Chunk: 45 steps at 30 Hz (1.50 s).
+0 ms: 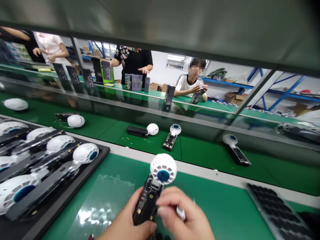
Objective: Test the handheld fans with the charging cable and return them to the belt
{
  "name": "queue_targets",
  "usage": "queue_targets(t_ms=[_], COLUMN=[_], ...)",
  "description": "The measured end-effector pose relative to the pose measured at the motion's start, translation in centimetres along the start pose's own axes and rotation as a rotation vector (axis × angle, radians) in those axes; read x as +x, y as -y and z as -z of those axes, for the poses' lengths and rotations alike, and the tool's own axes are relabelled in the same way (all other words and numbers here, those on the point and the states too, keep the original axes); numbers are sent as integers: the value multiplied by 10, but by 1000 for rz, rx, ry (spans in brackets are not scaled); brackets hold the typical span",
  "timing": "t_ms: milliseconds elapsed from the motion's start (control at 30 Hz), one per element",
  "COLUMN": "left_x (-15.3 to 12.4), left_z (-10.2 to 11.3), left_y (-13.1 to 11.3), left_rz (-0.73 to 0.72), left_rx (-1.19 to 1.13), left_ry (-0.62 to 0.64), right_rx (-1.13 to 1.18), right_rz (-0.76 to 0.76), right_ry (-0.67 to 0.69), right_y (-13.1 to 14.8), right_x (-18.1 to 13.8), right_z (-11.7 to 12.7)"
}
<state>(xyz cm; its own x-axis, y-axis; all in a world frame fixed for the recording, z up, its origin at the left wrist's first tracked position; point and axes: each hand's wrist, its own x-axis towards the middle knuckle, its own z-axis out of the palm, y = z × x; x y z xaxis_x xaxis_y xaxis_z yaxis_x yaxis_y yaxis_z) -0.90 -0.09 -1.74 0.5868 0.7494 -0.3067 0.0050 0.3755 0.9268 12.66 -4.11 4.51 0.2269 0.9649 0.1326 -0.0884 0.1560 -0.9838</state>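
Note:
My left hand [130, 221] grips the black open handle of a small hand-held fan [155, 186], whose white round head with a blue hub points up and away from me. My right hand [183, 216] is closed in a pinch against the handle's exposed circuit side, and a small white part [180, 212] shows between its fingers. Both hands hover low over the green mat [105, 200] at the bench's near edge.
A black tray [62, 196] on the left holds several similar fans in rows. More fans lie on the green conveyor belt [200, 150], among them one at centre [172, 136] and one at right [236, 150]. A dark foam tray [277, 210] sits at right. Other people work across the belt.

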Motion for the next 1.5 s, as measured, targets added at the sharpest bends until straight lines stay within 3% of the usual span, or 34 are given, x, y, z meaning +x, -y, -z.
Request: queue_targets(t_ms=[167, 333, 433, 633, 767, 900, 1333, 1400, 1500], left_x=[-2, -6, -6, -7, -9, -10, -11, -10, -9], left_z=[-4, -5, -3, 0, -1, -5, -8, -7, -7], left_y=[-6, -9, -8, -8, -13, -16, -17, -14, -15], left_rz=[-10, -73, -75, -40, -18, -3, -6, -11, -1], left_rx=[31, 130, 183, 207, 203, 191, 173, 161, 57], left_ry=[-61, -104, -76, -56, -73, -79, -98, -87, -76], right_rx=[-96, -51, -147, -527, -679, -781, -937, -870, -594], right_rz=[-117, -218, -121, 5, 121, 136, 109, 74, -53], right_ry=[-73, -97, -35, 235, 187, 195, 347, 300, 244], right_y=[-1, -1, 4, -3, -11, -11, -6, -5, -8], right_x=[23, 31, 29, 19, 15, 14, 14, 15, 19], right_z=[-14, -8, 2, 13, 10, 8, 7, 6, 8])
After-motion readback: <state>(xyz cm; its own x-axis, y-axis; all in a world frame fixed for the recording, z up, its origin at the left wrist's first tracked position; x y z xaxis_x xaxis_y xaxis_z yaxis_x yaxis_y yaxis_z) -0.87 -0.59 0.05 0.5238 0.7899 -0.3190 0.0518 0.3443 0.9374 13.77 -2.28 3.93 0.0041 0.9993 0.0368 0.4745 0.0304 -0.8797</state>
